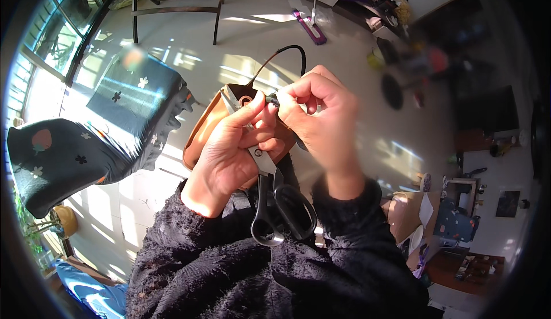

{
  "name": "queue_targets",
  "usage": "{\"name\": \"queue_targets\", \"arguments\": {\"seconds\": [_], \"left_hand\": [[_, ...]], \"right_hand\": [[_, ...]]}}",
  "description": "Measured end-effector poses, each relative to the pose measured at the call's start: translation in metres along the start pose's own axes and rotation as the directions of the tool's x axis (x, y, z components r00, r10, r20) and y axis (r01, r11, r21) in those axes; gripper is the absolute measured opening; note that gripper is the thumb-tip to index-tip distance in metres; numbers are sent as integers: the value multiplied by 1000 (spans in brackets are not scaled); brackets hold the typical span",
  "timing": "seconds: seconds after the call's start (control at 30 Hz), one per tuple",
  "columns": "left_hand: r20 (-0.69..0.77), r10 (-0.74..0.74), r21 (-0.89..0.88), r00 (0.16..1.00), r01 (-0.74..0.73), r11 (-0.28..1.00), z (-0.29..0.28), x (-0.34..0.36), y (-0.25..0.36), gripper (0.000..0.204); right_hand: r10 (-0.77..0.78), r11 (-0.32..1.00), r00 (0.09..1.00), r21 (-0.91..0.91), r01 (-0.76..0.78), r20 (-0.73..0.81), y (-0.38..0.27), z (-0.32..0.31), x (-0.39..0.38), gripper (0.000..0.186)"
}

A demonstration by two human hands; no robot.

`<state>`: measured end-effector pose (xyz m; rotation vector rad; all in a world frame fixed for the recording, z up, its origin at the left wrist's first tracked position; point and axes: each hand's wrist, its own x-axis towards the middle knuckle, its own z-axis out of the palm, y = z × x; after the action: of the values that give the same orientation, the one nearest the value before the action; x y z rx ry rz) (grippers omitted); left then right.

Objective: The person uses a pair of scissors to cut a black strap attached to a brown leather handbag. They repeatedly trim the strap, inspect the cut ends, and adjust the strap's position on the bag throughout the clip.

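One view, head, ctr. frame: L. hand [225, 141] grips scissors [264, 163], handles hanging; both hands' fingertips pinch dk. piece [272, 98], R. hand [322, 112] closed on it. Tan handbag [209, 125] behind, ctr.-left; blk. handle [287, 47] loops upper ctr. Status (est.): partway; handle's left end at bag; right end hidden, can't tell. Remaining: piece unreleased.

Sunlight stripes the pale tiled floor [381, 129]. A window [66, 18] stands at ten o'clock, a flower-patterned covered seat [112, 141] at nine, a dark-legged table [178, 11] at eleven, a white wall [496, 236] at four.
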<state>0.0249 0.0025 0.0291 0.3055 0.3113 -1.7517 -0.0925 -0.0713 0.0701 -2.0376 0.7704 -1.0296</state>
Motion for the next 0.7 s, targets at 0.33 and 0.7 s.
{"name": "queue_targets", "arguments": {"seconds": [0.33, 0.7], "left_hand": [[-116, 30, 10, 993, -29, 1000, 8, 0, -3, 17], [-23, -10, -27, 1000, 9, 1000, -5, 2, -2, 20]], "right_hand": [[11, 999, 994, 52, -6, -104, 4, 6, -9, 15], [1, 995, 995, 98, 9, -102, 0, 9, -9, 16]]}}
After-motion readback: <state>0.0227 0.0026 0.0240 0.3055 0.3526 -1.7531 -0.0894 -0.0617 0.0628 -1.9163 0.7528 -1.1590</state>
